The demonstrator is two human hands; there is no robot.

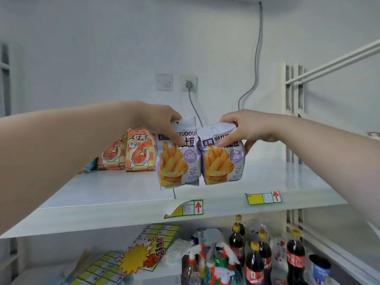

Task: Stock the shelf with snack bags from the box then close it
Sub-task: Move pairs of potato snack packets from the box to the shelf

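Two shrimp-snack bags (139, 153) already stand on the shelf (267, 177), at nine o'clock from your load. Your left grip (158, 118) pinches the left fries bag (176, 161), your right grip (246, 128) the right fries bag (224, 161), both over the shelf, unplaced. The box, unseen, likely still needs closing.

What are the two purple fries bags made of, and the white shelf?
The left purple bag and the right purple bag look like thin plastic film, shiny, maybe foil-lined: their tops crinkle and glint. The white shelf looks like painted metal, smooth and faintly glossy; coated board is possible too.
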